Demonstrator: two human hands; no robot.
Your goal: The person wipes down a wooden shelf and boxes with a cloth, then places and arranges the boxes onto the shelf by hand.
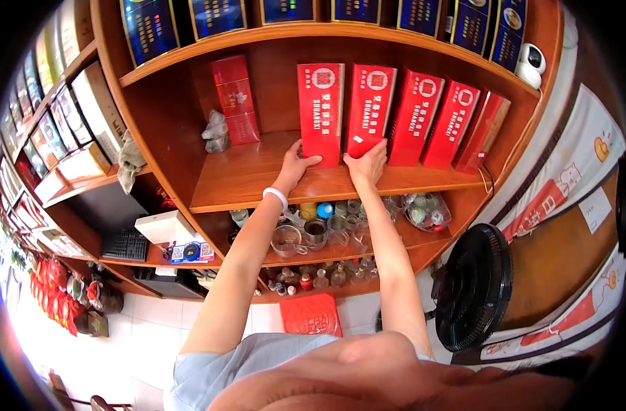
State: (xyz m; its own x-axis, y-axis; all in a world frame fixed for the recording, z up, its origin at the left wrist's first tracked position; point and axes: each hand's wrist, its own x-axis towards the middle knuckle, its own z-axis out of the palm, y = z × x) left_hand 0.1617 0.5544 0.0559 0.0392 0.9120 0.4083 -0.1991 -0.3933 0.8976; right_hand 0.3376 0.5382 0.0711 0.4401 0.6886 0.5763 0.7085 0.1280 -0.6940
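Note:
Tall red SHUANGXI cigarette cartons stand upright in a row on the wooden shelf. My left hand (pixel 298 168) is at the lower left of the leftmost carton (pixel 320 109), its fingers round the side edge and its thumb across the front. At the foot of the second carton (pixel 372 103), my right hand (pixel 367 164) grips a short red box (pixel 363 144) with a small white sticker, thumb on the left and fingers on the right. How far this box reaches back is hidden. Further right lean a third carton (pixel 413 116), a fourth carton (pixel 451 123) and a plainer red one (pixel 483 133).
Another red carton (pixel 236 103) and a crumpled clear plastic bag (pixel 216 131) are at the shelf's left. Blue boxes (pixel 289 10) line the shelf above. Glass cups (pixel 314 233) fill the shelf below. A black fan (pixel 474 288) and a red stool (pixel 311 315) stand nearby.

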